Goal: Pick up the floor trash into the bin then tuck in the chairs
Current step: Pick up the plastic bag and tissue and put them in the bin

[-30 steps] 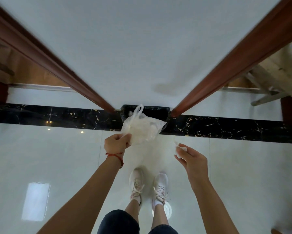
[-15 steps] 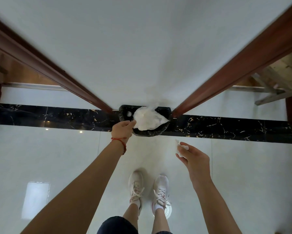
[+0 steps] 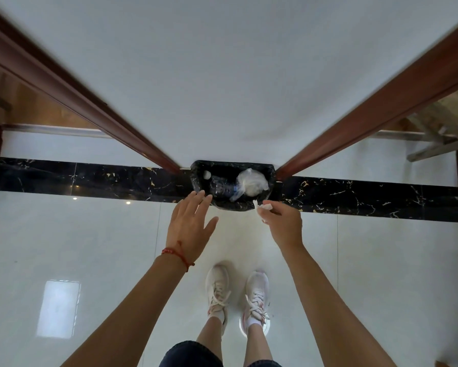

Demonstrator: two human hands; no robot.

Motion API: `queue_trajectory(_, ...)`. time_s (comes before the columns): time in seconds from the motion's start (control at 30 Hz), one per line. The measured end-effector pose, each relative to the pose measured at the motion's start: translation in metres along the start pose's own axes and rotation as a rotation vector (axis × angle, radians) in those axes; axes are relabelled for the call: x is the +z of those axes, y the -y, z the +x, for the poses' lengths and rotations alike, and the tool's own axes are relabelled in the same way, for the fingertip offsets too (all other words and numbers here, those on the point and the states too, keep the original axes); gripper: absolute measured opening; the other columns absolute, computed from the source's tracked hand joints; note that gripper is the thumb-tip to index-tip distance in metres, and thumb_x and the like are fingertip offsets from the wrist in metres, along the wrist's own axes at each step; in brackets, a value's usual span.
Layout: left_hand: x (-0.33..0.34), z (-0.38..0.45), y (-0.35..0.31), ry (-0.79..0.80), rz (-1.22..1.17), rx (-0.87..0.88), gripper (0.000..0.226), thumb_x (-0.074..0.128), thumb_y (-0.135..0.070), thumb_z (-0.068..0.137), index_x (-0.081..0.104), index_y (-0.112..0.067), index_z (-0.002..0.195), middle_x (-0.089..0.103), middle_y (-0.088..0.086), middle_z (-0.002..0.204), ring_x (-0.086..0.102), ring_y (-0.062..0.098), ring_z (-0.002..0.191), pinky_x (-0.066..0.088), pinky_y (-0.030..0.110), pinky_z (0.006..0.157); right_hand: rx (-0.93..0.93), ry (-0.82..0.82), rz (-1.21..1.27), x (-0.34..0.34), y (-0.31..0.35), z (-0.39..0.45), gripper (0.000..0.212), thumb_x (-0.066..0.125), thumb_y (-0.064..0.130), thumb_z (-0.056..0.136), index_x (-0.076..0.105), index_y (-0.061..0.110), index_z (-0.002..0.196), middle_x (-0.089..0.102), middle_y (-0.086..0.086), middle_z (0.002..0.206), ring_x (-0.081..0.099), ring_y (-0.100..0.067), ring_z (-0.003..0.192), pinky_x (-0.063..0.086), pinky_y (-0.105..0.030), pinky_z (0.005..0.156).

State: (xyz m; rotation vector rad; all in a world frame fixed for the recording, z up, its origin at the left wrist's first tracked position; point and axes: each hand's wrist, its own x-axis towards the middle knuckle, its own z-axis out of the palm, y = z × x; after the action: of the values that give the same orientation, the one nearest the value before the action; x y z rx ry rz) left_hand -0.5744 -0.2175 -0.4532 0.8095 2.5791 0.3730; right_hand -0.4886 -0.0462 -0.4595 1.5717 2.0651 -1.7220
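Pinching tissue (image 3: 265, 207) | right hand (image 3: 282, 224) | at bin (image 3: 199, 172) rim

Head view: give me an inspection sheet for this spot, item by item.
Surface: glossy pale tiled floor with a black marble strip along the wall.
Job's things: black-lined bin against the wall; white plastic bag inside it; small white scrap pinched over the rim; chairs not clearly in view.
Clutter: no loose trash seen on the visible floor.
Grippers: left hand open and empty beside the bin; right hand closed on the scrap.
Cables: nothing seen.
Surroundings: white wall, brown wooden frames both sides, white sneakers below.
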Motion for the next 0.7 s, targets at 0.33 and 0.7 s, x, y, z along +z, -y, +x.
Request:
queue_trajectory(0.33,-0.007,-0.001,0.026,-0.068,0.163,0.076,0.046,0.044,-0.033,0.084,0.056,-0.005,0.118,0.061,0.017,0.122,0.054,0.035,0.117,0.038,0.049,0.097,-0.188,-0.028,-0.18,0.032,0.019,0.035,0.034,0.068,0.016,0.08,0.063,0.001,0.11,0.067,-0.014,0.106,0.061,-0.022,0.092,0.044,-0.022,0.078)
queue_trajectory(0.7,-0.015,-0.002,0.022,-0.043,0.152,0.046,0.051,0.036,-0.037,0.084,0.056,-0.004,0.118,0.061,0.017,0.122,0.054,0.035,0.117,0.034,0.048,0.098,-0.434,-0.026,-0.437,0.016,0.013,0.006,0.034,0.063,0.02,0.084,0.059,0.003,0.114,0.061,-0.014,0.116,0.054,-0.031,0.109,0.045,-0.038,0.087)
